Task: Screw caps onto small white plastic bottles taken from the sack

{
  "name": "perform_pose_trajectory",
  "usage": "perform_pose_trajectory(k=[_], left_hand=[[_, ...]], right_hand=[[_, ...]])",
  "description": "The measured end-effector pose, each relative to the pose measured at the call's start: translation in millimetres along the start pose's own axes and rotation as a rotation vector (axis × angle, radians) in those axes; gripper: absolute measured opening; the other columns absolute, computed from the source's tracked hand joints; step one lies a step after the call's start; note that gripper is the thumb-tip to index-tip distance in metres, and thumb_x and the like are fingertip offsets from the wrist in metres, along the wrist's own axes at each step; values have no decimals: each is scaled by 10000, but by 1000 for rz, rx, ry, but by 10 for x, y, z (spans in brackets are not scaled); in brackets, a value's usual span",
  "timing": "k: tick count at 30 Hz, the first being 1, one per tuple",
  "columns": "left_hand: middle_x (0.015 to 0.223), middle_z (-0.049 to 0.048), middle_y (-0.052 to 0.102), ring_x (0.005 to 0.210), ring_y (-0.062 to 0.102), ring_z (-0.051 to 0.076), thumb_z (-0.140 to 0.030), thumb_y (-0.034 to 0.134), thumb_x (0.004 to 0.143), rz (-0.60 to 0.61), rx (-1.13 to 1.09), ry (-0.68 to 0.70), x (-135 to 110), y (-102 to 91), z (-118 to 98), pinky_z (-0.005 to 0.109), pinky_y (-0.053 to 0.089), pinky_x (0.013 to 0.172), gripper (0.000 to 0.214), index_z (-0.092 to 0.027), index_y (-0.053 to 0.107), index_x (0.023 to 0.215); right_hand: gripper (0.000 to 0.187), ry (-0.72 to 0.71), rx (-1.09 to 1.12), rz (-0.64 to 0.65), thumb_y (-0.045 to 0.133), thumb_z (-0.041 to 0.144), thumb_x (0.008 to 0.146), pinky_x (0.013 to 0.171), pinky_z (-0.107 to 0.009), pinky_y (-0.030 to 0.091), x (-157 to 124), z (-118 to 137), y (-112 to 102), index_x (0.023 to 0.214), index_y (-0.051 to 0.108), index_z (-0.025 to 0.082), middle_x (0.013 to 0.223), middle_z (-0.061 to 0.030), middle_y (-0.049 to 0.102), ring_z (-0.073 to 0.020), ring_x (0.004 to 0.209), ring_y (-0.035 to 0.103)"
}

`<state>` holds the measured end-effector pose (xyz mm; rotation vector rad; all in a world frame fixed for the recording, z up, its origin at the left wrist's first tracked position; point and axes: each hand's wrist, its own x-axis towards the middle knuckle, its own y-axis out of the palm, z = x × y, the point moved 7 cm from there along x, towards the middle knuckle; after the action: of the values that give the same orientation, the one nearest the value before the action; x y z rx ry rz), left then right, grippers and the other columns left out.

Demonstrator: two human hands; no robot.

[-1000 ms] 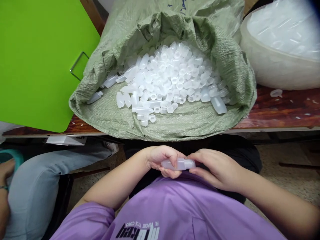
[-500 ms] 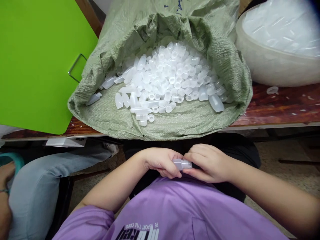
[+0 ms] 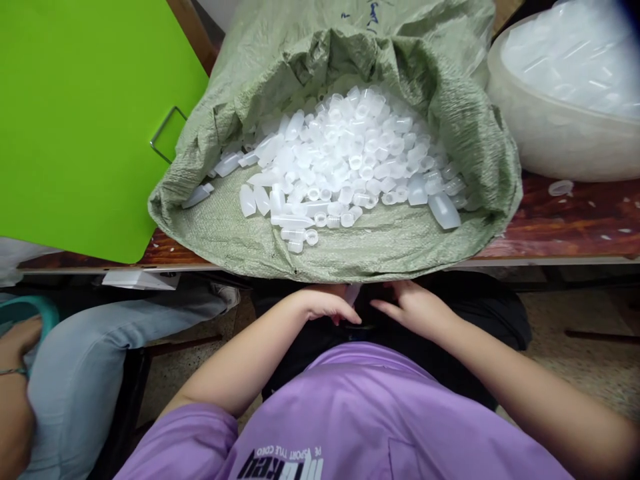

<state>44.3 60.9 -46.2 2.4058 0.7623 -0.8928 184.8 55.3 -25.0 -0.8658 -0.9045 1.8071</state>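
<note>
Below the front edge of an open green woven sack [image 3: 360,257] are both of my hands. My left hand [image 3: 330,305] is closed on a translucent plastic cap [image 3: 353,293], which sticks up past its fingers; the sack edge hides part of both. My right hand [image 3: 417,308] is a short way to the right, thumb and fingers apart, fingertips partly under the sack edge, with nothing visible in it. Inside the sack mouth lies a heap of small translucent white plastic caps [image 3: 350,147], mixed with a few longer, flatter pieces [image 3: 444,211].
A large translucent bowl [image 3: 560,143] full of clear plastic pieces stands on the brown table [image 3: 565,230] at right, a loose ring [image 3: 561,188] in front. A green board [image 3: 90,120] with a wire handle is at left. Another person's jeans-clad leg [image 3: 95,347] and teal basin [image 3: 43,310] are lower left.
Both hands have moved forward, partly under the sack edge. My right hand has come off the cap and its fingers have spread. The view has shifted slightly.
</note>
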Motion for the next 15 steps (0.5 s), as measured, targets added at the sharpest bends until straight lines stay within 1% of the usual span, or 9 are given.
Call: perform_pose_trajectory(k=[2,5,8,9,10,11,12,13,15], left_hand=[[761,-13,596,733,556,124,-168,719,513,-118,6,49,78,-127,13,198,438,592,359,-160,586,847],[953,52,643,942,576,182,-192,689,577,-249,149,40,97,-270,70,271,453,800,433,-153,594,998],[1166,131,595,1093,532,254,-226,674,621,-300,250,11,-41,-324,83,354,397,936,508,-121,570,1107],[1227,145,562,1132,510,267,-235,669,637,-300,284,19,-126,-318,51,368,370,969,528,-119,558,1141],[1278,146,529,1165,489,271,-243,660,659,-290,332,34,-230,-297,-1,373,345,996,547,-127,541,1179],[1307,143,509,1183,479,266,-268,642,695,-257,414,57,-347,-252,-72,375,332,1011,561,-139,514,1226],[1310,138,511,1178,489,257,-284,623,726,-199,489,84,-475,-183,-152,369,340,1008,570,-148,489,1263],[1308,134,516,1173,499,245,-299,613,748,-126,548,116,-613,-101,-237,358,355,999,582,-156,465,1292],[1263,119,558,1124,539,214,-313,601,778,-13,586,207,-904,42,-438,329,408,948,560,-171,460,1301]], right_hand=[[401,62,-77,48,513,376,843,767,-401,496,-24,-176,12,1123,569,95,1063,-193,636,-287,925,632],[363,8,-55,172,528,359,838,763,-383,508,-136,-204,-85,1101,610,123,1075,-167,648,-268,904,646],[286,-149,120,330,511,359,859,687,-297,518,-285,76,-340,1048,639,188,978,-84,672,-189,791,656],[238,-224,199,352,498,345,871,662,-266,512,-317,219,-471,999,649,212,932,-53,671,-161,759,647],[208,-297,269,333,482,329,884,661,-246,503,-323,359,-629,943,652,224,887,-32,666,-144,756,636],[192,-353,314,249,478,315,888,659,-238,496,-294,472,-814,899,647,225,849,-24,659,-137,748,627],[182,-386,312,114,477,305,888,666,-244,490,-235,548,-1007,882,638,222,829,-25,653,-142,753,619],[178,-383,257,-44,472,296,886,681,-260,486,-153,583,-1184,883,631,215,825,-34,648,-155,767,615],[193,-291,20,-315,458,279,879,703,-308,475,57,576,-1426,930,622,191,866,-67,640,-196,796,610]])
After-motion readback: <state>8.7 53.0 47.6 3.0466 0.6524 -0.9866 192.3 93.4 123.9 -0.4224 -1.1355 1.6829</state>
